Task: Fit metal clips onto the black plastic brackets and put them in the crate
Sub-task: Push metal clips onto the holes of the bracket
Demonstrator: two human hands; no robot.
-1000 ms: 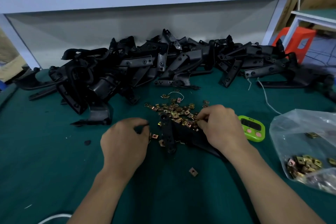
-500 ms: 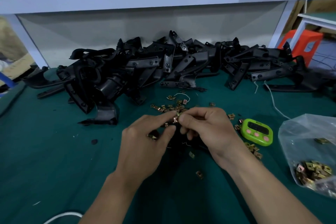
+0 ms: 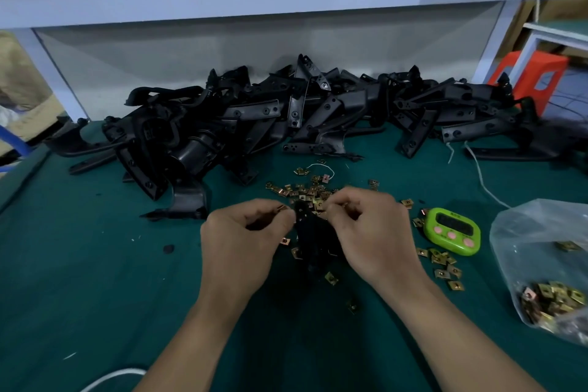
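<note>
A black plastic bracket lies on the green table between my two hands. My left hand pinches a small brass-coloured metal clip at its fingertips, right beside the bracket's upper end. My right hand has its fingers curled at the bracket's top right, where several loose clips lie; what it pinches is hidden. More clips are scattered to the right. No crate is in view.
A big heap of black brackets fills the back of the table. A green timer sits right of my hands. A clear bag of clips lies at the far right. White cords trail nearby.
Both hands lifted off the bracket, met above it, then drew slightly apart. My left hand now holds a clip at the bracket's upper end.
</note>
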